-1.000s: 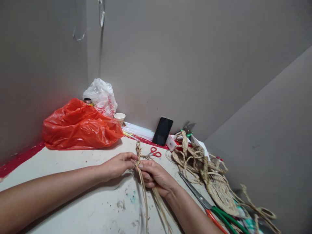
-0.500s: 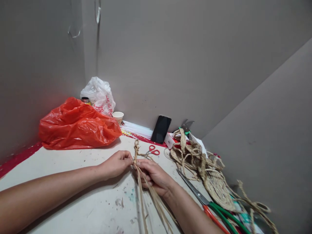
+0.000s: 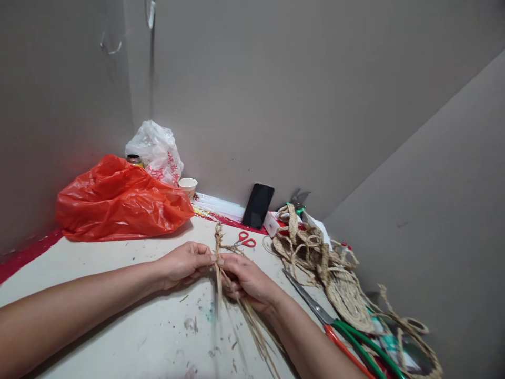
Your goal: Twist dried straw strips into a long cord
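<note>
A red plastic bag [image 3: 122,202] sits leftmost; then the left hand [image 3: 188,267] pinches the near end of a straw braid [image 3: 218,238], which points away between both hands. The right hand [image 3: 248,278] clamps it there too (loose strands [image 3: 257,334] trail nearer), with red-handled scissors [image 3: 247,239] just beyond.

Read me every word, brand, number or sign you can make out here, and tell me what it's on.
Nothing can be read clearly.
White plastic bag: red characters, too creased and small to read.
Cup: faint marks, too small to make out.
Phone: dark screen, no text showing.
</note>
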`<action>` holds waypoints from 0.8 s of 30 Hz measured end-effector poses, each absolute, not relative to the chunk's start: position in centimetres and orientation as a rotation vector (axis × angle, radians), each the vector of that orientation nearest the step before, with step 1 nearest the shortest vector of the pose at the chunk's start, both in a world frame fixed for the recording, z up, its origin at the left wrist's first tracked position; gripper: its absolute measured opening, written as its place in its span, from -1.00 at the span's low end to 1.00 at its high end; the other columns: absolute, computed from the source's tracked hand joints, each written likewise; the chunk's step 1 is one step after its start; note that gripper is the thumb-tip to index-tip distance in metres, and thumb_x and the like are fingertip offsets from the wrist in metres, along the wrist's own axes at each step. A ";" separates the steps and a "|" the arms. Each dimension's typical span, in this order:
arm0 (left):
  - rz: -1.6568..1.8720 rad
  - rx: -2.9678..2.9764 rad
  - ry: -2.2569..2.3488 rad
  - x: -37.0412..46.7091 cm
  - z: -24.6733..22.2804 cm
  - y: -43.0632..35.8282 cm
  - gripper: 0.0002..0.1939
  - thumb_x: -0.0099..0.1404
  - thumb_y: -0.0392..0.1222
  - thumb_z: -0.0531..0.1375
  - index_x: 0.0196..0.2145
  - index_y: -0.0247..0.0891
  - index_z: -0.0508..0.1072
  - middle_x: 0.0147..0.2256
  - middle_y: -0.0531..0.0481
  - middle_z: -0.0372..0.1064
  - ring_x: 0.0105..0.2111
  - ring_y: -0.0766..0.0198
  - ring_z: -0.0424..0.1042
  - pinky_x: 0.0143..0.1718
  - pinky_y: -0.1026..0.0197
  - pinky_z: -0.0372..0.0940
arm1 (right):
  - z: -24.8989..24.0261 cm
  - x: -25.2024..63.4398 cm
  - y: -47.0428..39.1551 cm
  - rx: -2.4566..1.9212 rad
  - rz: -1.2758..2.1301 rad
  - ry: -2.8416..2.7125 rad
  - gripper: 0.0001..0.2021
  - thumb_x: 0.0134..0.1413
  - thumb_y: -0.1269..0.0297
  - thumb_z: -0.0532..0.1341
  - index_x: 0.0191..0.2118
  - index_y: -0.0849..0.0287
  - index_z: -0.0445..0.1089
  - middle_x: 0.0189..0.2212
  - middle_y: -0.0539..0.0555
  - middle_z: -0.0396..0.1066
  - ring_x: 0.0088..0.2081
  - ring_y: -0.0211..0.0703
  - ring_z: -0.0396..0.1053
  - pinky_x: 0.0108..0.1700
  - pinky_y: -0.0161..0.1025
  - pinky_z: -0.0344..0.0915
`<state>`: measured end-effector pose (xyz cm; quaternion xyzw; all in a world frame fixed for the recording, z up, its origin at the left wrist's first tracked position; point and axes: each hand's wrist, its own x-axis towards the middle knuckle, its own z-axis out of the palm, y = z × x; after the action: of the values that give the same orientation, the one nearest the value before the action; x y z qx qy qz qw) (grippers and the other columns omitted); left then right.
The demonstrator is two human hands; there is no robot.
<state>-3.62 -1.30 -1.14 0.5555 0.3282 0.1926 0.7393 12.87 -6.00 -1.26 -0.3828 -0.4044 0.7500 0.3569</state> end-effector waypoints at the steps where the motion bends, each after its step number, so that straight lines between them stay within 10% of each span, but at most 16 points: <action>1: 0.422 1.223 0.728 -3.6 -1.2 -1.3 -0.64 0.07 0.08 0.22 -0.51 -0.23 0.18 -0.72 0.26 -0.08 -0.77 0.51 -0.19 -0.77 0.34 -0.30 | -1.2 12.9 -6.0 -0.997 1.935 -1.050 -0.75 0.00 0.16 0.22 -0.44 0.18 0.17 -0.75 -0.20 0.07 -0.74 -0.51 -0.24 -0.72 -0.47 -0.34; 24: 0.310 1.066 0.742 -3.8 -1.6 -0.8 -0.78 0.03 -0.16 0.22 -0.52 -0.23 0.20 -0.72 0.26 -0.13 -0.74 0.52 -0.26 -0.76 0.34 -0.38 | -1.9 13.0 -6.0 -1.303 1.441 -1.523 -0.79 0.01 0.23 0.17 -0.51 0.17 0.14 -0.70 -0.17 0.00 -0.66 -0.41 -0.12 -0.63 -0.40 -0.18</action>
<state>-3.78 -0.76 -1.56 0.4941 0.3442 0.1438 0.7853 13.05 -5.97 -1.93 -0.4981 -0.5824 0.5510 0.3303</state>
